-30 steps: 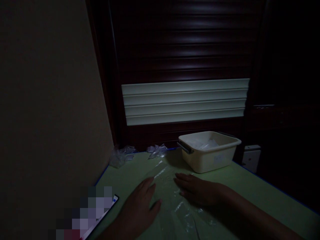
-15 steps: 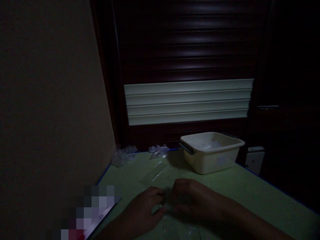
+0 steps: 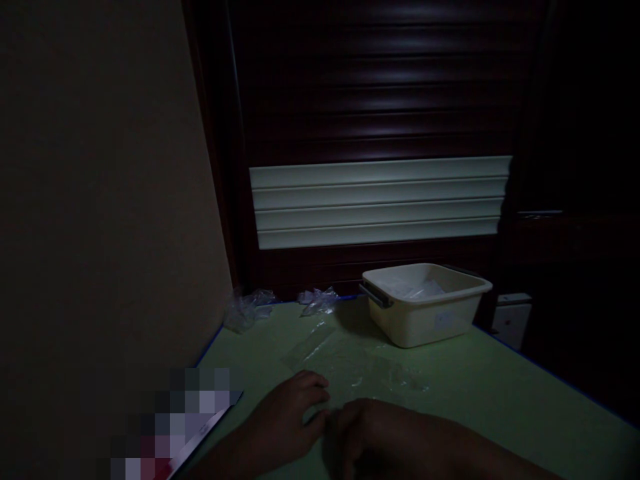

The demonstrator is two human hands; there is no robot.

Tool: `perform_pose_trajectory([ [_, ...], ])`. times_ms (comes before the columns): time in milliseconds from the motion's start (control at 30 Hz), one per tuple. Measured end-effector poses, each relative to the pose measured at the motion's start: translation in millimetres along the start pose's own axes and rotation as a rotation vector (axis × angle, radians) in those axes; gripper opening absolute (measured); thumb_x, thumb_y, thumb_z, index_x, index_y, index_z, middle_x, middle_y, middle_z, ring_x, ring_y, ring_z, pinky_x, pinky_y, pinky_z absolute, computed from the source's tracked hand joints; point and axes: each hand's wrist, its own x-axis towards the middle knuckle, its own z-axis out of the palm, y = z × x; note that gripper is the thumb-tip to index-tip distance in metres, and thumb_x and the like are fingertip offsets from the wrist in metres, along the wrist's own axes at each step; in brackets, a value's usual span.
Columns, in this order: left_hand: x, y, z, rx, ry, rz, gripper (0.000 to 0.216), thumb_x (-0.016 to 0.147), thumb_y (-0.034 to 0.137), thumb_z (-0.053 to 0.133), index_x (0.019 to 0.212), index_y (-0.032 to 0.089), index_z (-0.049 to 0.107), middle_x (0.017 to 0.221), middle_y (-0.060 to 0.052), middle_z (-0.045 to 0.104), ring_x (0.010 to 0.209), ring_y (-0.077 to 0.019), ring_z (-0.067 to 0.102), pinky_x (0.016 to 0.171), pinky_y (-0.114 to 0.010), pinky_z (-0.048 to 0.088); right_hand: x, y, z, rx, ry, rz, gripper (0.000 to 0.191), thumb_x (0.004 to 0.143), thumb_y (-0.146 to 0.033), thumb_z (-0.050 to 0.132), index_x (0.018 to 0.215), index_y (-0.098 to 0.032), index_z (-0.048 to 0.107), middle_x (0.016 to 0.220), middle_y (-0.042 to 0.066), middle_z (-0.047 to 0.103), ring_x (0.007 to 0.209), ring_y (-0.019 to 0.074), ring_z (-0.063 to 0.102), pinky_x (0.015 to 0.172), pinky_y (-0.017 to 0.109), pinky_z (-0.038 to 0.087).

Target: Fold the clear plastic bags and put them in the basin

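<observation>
Near clear film (image 3: 311,347), left hand (image 3: 289,415) gapes, thumb apart; right hand (image 3: 377,430) curls, grip unclear.

Left hand (image 3: 283,423) curves, thumb apart; right hand (image 3: 385,433) bends fingers (image 3: 350,430) downward.

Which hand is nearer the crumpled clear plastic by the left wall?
Left. The left hand is in front of the crumpled clear plastic, slightly right; the right hand, also in front, is farther right.

Pale slats (image 3: 380,203) cross a dark louvred panel (image 3: 380,93) beside a plain wall (image 3: 110,167).
</observation>
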Motion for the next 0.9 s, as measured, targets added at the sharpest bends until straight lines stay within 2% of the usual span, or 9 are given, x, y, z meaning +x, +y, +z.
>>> perform_pose_trajectory([
  [167,1,1,-2,-0.019,0.0,0.007,0.025,0.077,0.008,0.056,0.097,0.017,0.068,0.112,-0.007,0.064,0.105,-0.0199,0.058,0.091,-0.029,0.045,-1,-10,0,-0.114,0.005,0.057,0.013,0.074,-0.002,0.06,0.071,-0.015,0.063,0.075,0.002,0.065,0.075,0.0133,0.059,0.072,0.02,0.045],
  [400,-1,-1,0,-0.024,0.019,0.0,0.025,0.076,0.01,0.056,0.097,0.018,0.068,0.113,-0.008,0.064,0.104,-0.0211,0.058,0.091,-0.031,0.045,6,-8,8,-0.39,-0.116,0.156,0.009,0.077,-0.007,0.06,0.077,-0.015,0.065,0.08,0.005,0.066,0.075,0.0168,0.059,0.071,0.026,0.044],
  [467,-1,-2,1,-0.025,0.015,0.004,0.027,0.075,0.008,0.054,0.097,0.018,0.067,0.113,-0.008,0.064,0.105,-0.0208,0.058,0.092,-0.03,0.045,3,-13,6,-0.311,-0.093,0.224,0.009,0.078,-0.008,0.058,0.077,-0.015,0.062,0.08,0.005,0.064,0.071,0.0154,0.056,0.067,0.024,0.043],
  [567,-1,-4,1,-0.05,0.012,0.013,0.031,0.076,0.005,0.048,0.097,0.018,0.067,0.114,-0.007,0.063,0.106,-0.0196,0.057,0.092,-0.028,0.044,-5,-24,-3,-0.062,0.019,0.289,0.011,0.078,-0.008,0.051,0.08,-0.017,0.057,0.08,0.002,0.058,0.067,0.0121,0.05,0.059,0.02,0.04],
  [700,2,-4,-1,-0.153,0.01,-0.001,0.046,0.067,-0.003,0.036,0.095,0.019,0.065,0.106,-0.004,0.064,0.102,-0.0171,0.058,0.091,-0.027,0.044,-11,-22,-13,0.192,0.177,0.296,0.003,0.081,-0.017,0.05,0.079,-0.019,0.049,0.076,-0.002,0.049,0.067,0.0105,0.043,0.061,0.02,0.037],
  [800,4,-4,-1,-0.239,0.01,-0.001,0.047,0.055,-0.002,0.037,0.086,0.019,0.066,0.099,-0.003,0.064,0.098,-0.0174,0.059,0.089,-0.026,0.044,-10,-7,-11,0.413,0.287,0.329,0.021,0.086,-0.038,0.051,0.079,-0.019,0.044,0.075,-0.002,0.047,0.066,0.0107,0.041,0.059,0.022,0.036],
  [900,3,-2,-1,-0.262,0.04,0.024,0.045,0.053,-0.001,0.04,0.085,0.018,0.067,0.1,-0.004,0.063,0.098,-0.0183,0.058,0.09,-0.026,0.043,-6,9,-3,0.607,0.407,0.324,0.036,0.084,-0.054,0.053,0.08,-0.019,0.044,0.077,0.0,0.052,0.064,0.0107,0.043,0.06,0.024,0.035],
])
